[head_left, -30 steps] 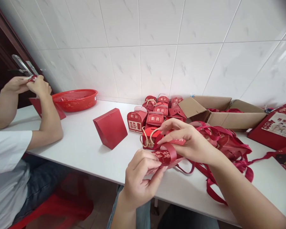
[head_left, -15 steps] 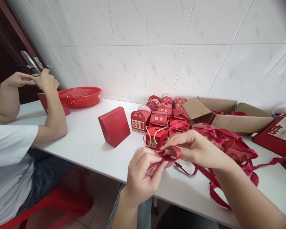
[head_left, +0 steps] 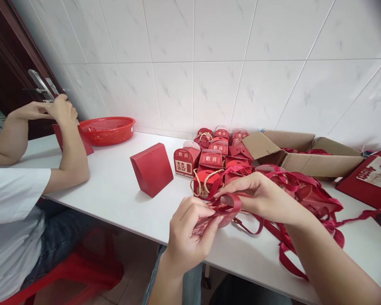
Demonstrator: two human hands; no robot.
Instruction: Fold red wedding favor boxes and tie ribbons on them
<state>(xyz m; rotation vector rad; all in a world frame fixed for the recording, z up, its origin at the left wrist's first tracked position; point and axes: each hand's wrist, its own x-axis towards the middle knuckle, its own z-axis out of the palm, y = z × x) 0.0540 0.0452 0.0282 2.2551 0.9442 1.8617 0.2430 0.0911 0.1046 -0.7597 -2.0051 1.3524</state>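
Note:
My left hand [head_left: 192,233] is closed around a small red gift box [head_left: 203,224], mostly hidden behind its fingers, held over the table's front edge. A looped red ribbon [head_left: 236,205] rises from the top of that box. My right hand [head_left: 257,197] pinches the ribbon between thumb and fingers, close to the left fingertips. Just beyond the hands stand several red gift boxes [head_left: 211,159], some with gold cord handles. More red ribbon and red bags [head_left: 311,195] lie heaped beside my right forearm.
A plain red box [head_left: 154,169] stands alone on the white table [head_left: 114,190]. At the back right is an open cardboard box [head_left: 320,163] with red items inside. A red basket [head_left: 111,131] sits at the left, near a co-worker's hands [head_left: 57,110] over another red box.
My hands stay almost in place, with small finger shifts around the ribbon loop. The co-worker's left-side hand has moved slightly right, toward the other hand.

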